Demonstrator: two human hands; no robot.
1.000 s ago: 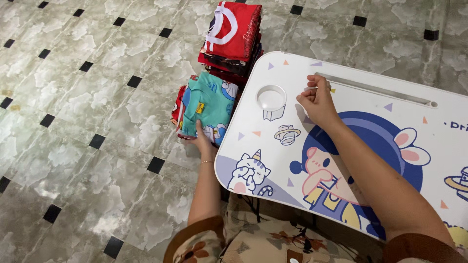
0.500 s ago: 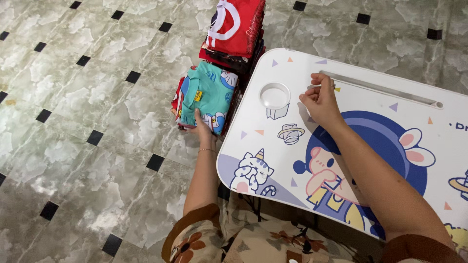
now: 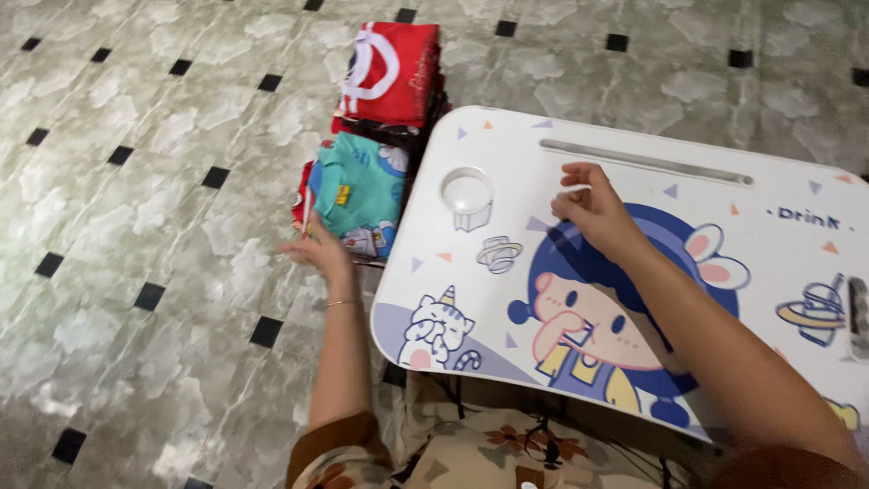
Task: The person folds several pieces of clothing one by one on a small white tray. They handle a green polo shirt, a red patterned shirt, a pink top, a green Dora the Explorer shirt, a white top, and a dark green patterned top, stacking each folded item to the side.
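Teal shirt (image 3: 355, 195) lies folded on floor stack, beside table (image 3: 634, 272) edge. Left hand (image 3: 312, 252) open, fingers spread, at its near edge, blurred. Right hand (image 3: 593, 210) loosely curled on tabletop, holds nothing. Step looks like squaring stack; next calls for flat, even press.

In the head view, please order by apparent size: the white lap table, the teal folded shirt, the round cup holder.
1. White lap table, clearly largest.
2. Teal folded shirt.
3. Round cup holder, smallest.
The shirt lies lower, on the floor, so it may really be somewhat bigger than it looks.
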